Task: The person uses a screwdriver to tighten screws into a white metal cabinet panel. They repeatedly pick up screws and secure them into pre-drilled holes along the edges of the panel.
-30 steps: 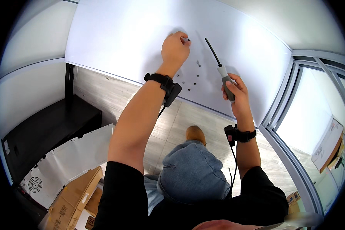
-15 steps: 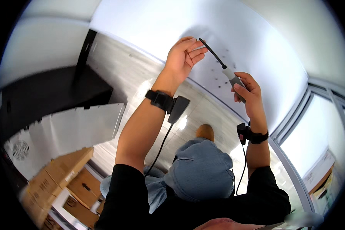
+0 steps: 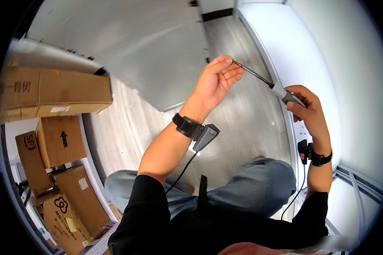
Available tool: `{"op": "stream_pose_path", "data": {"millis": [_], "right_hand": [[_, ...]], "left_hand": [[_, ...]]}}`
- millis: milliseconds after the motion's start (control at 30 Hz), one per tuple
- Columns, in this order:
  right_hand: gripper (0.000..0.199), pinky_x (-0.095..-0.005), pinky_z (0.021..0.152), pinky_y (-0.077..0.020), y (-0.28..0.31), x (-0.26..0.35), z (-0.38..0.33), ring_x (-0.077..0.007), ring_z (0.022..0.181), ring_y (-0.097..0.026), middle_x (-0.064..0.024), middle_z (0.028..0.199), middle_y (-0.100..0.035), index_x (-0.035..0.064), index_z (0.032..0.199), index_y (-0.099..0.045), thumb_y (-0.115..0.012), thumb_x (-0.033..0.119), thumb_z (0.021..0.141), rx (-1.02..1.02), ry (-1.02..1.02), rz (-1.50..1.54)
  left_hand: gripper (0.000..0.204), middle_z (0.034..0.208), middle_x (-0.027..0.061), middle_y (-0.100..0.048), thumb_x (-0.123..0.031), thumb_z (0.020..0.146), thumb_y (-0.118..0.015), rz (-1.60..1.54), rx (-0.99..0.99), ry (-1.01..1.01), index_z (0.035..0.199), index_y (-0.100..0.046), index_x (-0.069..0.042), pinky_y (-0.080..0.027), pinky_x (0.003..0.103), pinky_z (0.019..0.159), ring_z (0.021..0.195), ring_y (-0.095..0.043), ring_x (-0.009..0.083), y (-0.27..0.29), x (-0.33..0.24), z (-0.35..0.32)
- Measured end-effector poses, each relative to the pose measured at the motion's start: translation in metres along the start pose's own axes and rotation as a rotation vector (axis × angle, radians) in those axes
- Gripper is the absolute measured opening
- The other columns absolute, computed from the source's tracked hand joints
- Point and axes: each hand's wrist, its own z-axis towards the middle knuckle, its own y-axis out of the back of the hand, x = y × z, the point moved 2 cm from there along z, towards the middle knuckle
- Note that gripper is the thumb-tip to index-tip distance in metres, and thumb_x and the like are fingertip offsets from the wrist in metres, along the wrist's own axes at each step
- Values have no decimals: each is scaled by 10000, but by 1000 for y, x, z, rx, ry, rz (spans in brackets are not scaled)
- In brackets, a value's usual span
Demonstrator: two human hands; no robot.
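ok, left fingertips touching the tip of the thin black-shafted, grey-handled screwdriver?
Touching. The head view shows the left hand fingertips pinched around the shaft tip of the screwdriver, with no gap; the right hand grips its handle.

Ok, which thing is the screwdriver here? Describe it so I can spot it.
Start at the white wall on the right. In front of it the right hand grips the screwdriver by its grey handle. Its thin dark shaft slants up-left to the left hand's fingertips; nothing else nearby is a slim rod.
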Motion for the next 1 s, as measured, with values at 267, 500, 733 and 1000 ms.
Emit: {"op": "stream_pose_path", "data": {"millis": [267, 500, 733, 1000], "right_hand": [[249, -202, 461, -380, -135, 138, -6, -54, 555, -462, 22, 703, -539, 57, 1070, -596, -623, 55, 822, 131, -22, -155], [317, -224, 480, -406, -251, 164, -6, -87, 581, -512, -48, 761, -580, 56, 1090, -474, -636, 138, 831, 162, -47, -83], [367, -248, 486, -424, -353, 129, 1, -108, 613, -543, -82, 869, -570, 46, 1111, -400, -627, 155, 844, 119, -57, 447], [338, -259, 439, -423, -402, 156, 2, -130, 525, -536, -107, 837, -537, 39, 1131, -316, -531, 194, 921, 168, -1, 646]], "left_hand": [[57, 927, 108, -647, -92, 909, -508, -84, -26, -158, 928, -551, -61, -542, 311, 754, 862, -649, 229, 61, -122, -104], [73, 912, 81, -652, -153, 921, -526, -72, -101, -225, 913, -561, -89, -529, 278, 688, 795, -646, 178, 108, -207, -141], [131, 832, 18, -629, -181, 929, -525, 106, -196, -193, 977, -576, -70, -473, 216, 589, 690, -582, 86, 124, -268, -132], [202, 769, -24, -612, -199, 942, -510, 55, -165, -121, 1051, -605, -58, -452, 231, 618, 669, -562, 85, 115, -294, -121]]}}
